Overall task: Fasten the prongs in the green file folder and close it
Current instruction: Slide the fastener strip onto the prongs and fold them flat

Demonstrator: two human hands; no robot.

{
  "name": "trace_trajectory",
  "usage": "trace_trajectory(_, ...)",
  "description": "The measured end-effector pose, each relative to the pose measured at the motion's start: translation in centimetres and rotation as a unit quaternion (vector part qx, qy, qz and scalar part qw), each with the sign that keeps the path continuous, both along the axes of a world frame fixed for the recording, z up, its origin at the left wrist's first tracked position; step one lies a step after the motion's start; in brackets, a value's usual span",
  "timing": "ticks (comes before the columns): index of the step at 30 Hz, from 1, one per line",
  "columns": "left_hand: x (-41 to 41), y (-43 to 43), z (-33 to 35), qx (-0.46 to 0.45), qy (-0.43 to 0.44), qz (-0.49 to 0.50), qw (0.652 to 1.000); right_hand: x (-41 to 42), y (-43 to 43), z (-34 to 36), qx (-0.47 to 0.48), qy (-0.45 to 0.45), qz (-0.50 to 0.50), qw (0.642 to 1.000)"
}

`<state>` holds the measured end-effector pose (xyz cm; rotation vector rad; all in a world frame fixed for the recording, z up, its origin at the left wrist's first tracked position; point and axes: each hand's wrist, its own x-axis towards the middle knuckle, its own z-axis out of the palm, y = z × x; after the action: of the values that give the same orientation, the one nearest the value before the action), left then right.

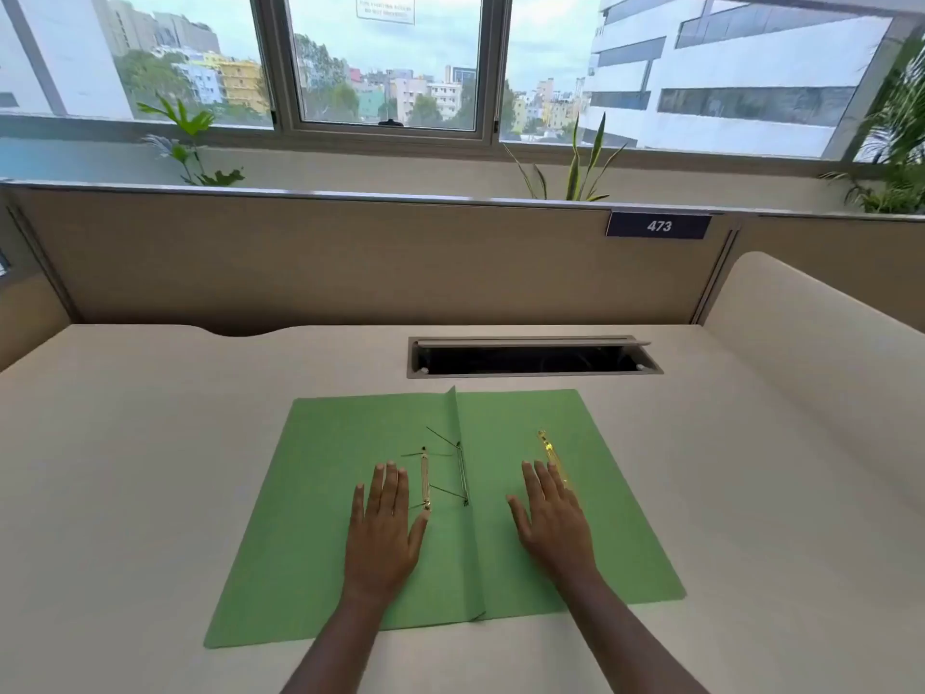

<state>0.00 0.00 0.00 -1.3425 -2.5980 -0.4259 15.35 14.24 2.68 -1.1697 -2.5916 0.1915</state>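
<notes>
The green file folder (pixel 310 498) lies open and flat on the desk, its spine fold running down the middle. Beside the spine sits a metal fastener bar (pixel 463 474) with thin prongs (pixel 443 437) sticking up and outward. A loose gold bar (pixel 425 480) lies just left of it. Another gold strip (pixel 550 450) rests on the right flap. My left hand (pixel 383 528) lies flat, palm down, on the left flap, its thumb near the loose gold bar. My right hand (pixel 553 523) lies flat on the right flap, fingertips touching the gold strip. Neither hand holds anything.
The beige desk (pixel 150 443) has an open cable slot (pixel 533 357) just behind the folder. A partition wall (pixel 350 263) with a "473" label (pixel 658 225) closes off the back. A curved side panel (pixel 811 323) rises at the right.
</notes>
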Motion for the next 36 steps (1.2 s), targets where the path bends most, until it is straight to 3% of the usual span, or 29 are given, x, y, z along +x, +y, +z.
trace_trajectory(1,-0.2,0.2,-0.6,0.03,-0.005,0.008,0.999,0.1,0.1,-0.7,-0.005,0.021,0.005,1.0)
trace_trajectory(6,0.6,-0.2,-0.9,-0.015,-0.079,0.051,0.995,1.1,-0.5,-2.3,-0.02,-0.025,-0.001,0.999)
trace_trajectory(12,0.8,-0.7,-0.8,-0.052,-0.093,0.062,0.992,1.2,-0.9,-2.1,-0.05,-0.052,0.003,0.997)
trace_trajectory(18,1.0,-0.8,-0.3,-0.02,-0.11,0.065,0.992,1.5,-1.0,-1.8,-0.04,-0.072,0.005,0.997)
trace_trajectory(27,1.3,-0.8,0.1,-0.01,-0.134,0.075,0.988,1.5,1.0,-0.9,0.014,0.04,-0.03,0.999)
trace_trajectory(36,1.3,-0.9,-0.1,0.005,-0.118,0.085,0.989,2.5,4.8,0.5,-0.088,0.081,-0.141,0.983)
